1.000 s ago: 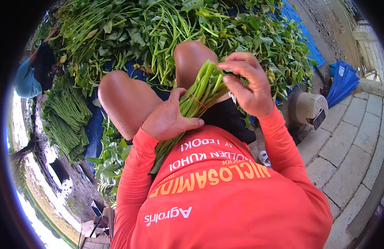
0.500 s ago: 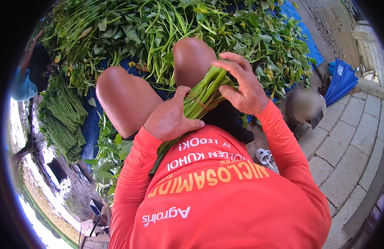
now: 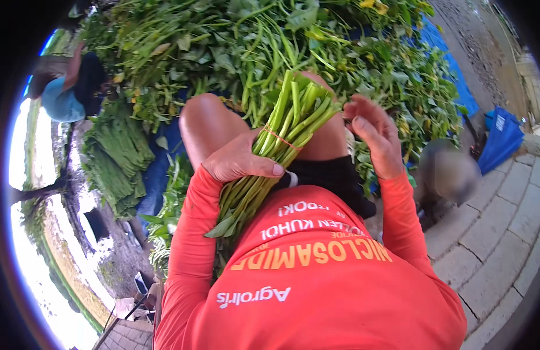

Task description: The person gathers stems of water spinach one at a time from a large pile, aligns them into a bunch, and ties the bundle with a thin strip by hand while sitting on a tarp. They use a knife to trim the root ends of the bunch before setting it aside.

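L hand (image 3: 238, 160) grips banded stem bundle (image 3: 281, 137); R hand (image 3: 375, 137) beside.

We see a bundle of green stems (image 3: 281, 140), long and thick, bound near the middle by a thin rubber band (image 3: 280, 139). It lies tilted across the lap, its cut ends pointing up and right over the knee and its leafy ends hanging down to the left against the orange shirt
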{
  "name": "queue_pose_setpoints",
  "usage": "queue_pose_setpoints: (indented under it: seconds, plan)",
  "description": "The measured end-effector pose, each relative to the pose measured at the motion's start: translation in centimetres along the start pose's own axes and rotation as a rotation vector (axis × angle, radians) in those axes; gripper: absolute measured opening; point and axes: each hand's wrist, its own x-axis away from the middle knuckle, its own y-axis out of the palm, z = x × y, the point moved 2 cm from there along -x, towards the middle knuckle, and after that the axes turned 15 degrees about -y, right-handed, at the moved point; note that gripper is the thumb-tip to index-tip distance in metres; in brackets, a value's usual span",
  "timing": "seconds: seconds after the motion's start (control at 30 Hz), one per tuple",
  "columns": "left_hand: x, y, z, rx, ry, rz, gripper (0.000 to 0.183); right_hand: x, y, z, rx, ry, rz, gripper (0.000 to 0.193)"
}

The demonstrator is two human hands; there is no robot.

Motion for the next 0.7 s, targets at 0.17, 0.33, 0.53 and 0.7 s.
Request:
queue_pose_setpoints:
  seconds: [0.17,0.33,0.53,0.7]
  plan:
    - [-0.1,-1.5,-0.1,0.024,-0.078,-0.317,0.082,-2.5,11.0,-2.3,-0.538,-0.103,-0.211,0.074]
    - [1.1,0.3,2.3,-0.005,-0.024,-0.17,0.087,-3.4,11.2,-2.0,-0.662,-0.077,-0.12,0.052]
    - [-1.4,3.9,1.1,-0.673,-0.073,0.123,0.087,0.7,2.1,0.9,-0.533,-0.048,0.232,0.086]
    - [-3.7,3.2,-1.1,-0.679,-0.022,0.064,0.083,0.7,-2.4,-2.3,0.616,-0.57,-0.05,0.047]
